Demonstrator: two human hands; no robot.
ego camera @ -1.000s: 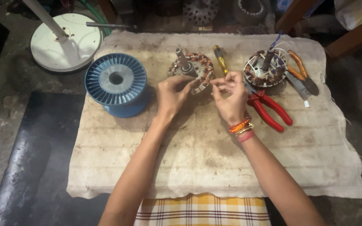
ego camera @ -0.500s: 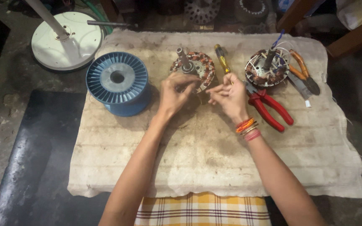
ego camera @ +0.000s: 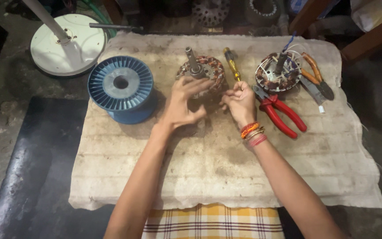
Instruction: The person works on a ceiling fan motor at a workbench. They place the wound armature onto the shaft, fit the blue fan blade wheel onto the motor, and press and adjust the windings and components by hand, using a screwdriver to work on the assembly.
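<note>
Showing copper-wound coils around a steel shaft: stator [ego camera: 202, 71].

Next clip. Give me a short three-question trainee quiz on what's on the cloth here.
1. True or false: the blue spool lies to the right of the red pliers.
2. Which does the left hand reach toward? A) copper-wound stator B) white round base
3. What lies just above the right hand?

Key: 1. False, it is to the left. 2. A. 3. A yellow-handled screwdriver.
</note>
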